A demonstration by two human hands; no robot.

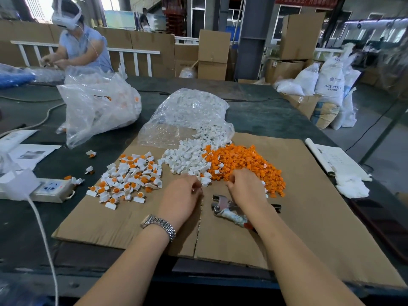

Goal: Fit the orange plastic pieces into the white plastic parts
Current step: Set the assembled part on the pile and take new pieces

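Both hands work at the near edge of the heaps on the cardboard sheet [298, 228]; the left hand [181, 195] curls its fingers by the white plastic parts [187, 157], its hold hidden; the right hand [245, 184] curls into the orange plastic pieces [245, 162], its grasp unclear; fitted pieces [128, 175] lie left; pliers [227, 210] lie near, between the wrists.

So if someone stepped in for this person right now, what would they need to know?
Left hand: fingers curled at the near edge of the white parts pile; what it holds is hidden.
Right hand: reaching into the orange pieces pile; grip unclear.
Done: a spread of assembled pieces on the cardboard sheet, left side.
Left: both loose piles, plus the bag of white parts.
Pliers lie idle under the right wrist.
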